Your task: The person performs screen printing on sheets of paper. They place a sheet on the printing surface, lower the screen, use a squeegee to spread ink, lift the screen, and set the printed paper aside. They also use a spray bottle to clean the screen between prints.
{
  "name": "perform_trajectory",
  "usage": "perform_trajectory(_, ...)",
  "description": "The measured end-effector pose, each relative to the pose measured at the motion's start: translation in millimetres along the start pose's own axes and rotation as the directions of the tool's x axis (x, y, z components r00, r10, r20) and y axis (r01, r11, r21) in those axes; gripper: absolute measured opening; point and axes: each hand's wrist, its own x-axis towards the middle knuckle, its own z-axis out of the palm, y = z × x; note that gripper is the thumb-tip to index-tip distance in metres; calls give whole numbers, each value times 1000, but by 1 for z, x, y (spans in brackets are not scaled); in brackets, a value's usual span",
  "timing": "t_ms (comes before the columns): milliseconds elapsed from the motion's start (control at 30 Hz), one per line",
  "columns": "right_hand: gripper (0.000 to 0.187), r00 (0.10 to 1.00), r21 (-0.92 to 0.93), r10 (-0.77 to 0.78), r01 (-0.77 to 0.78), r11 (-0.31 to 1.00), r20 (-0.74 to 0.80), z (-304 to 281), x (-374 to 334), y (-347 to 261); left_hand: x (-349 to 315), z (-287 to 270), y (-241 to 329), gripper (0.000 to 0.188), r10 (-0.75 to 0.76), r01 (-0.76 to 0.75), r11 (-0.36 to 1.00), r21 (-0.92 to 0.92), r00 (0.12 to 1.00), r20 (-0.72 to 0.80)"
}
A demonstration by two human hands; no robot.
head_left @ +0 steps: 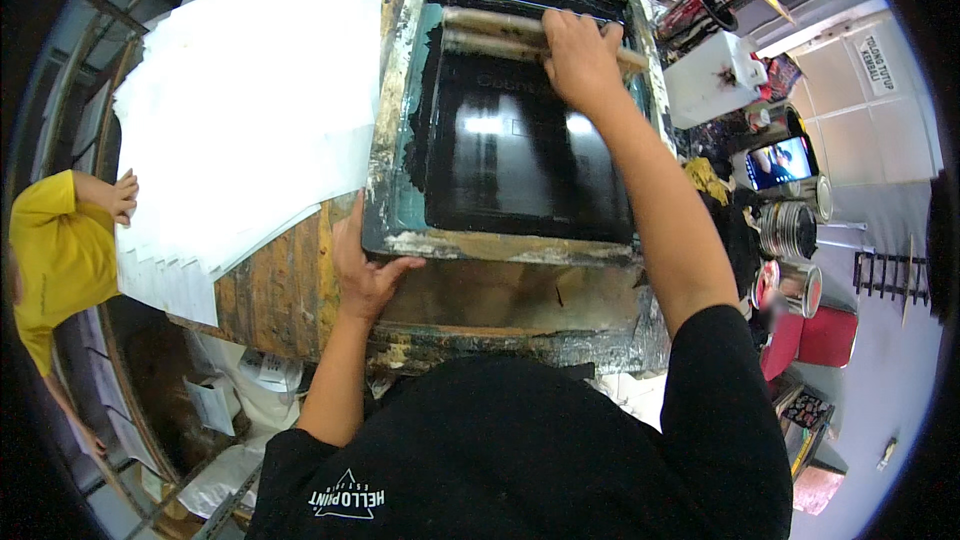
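Note:
A screen printing frame (505, 245) lies on the wooden table, its mesh covered with glossy black ink (530, 165). Across its far part runs a wooden squeegee (490, 28), slightly blurred. My right hand (585, 60) grips the squeegee from above near its right end, with the forearm reaching over the frame's right side. At the frame's near left corner is my left hand (362, 265), its thumb stretched along the near edge and its fingers pointing up the left side. Whatever lies under the screen is hidden.
White paper sheets (250, 110) lie in a fanned stack left of the frame. A person in a yellow shirt (65, 250) rests a hand on the sheets' left edge. At right stand a white jerrycan (712, 80), a lit phone (780, 163) and several cans (788, 230).

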Motion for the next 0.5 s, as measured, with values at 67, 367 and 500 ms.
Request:
perform_trajectory(67, 51, 1000, 15, -3, 2, 1000, 12, -29, -42, -19, 2, 2, 0, 111, 9, -9, 1000, -7, 1000, -7)
perform_trajectory(367, 35, 996, 165, 11, -26, 986, 93, -147, -171, -86, 5, 7, 2, 101, 8, -19, 979, -202, 998, -55)
perform_trajectory(500, 39, 997, 201, 50, -37, 979, -61, -187, -153, -81, 40, -6, 59, 94, -32, -42, 913, -407, 984, -174)
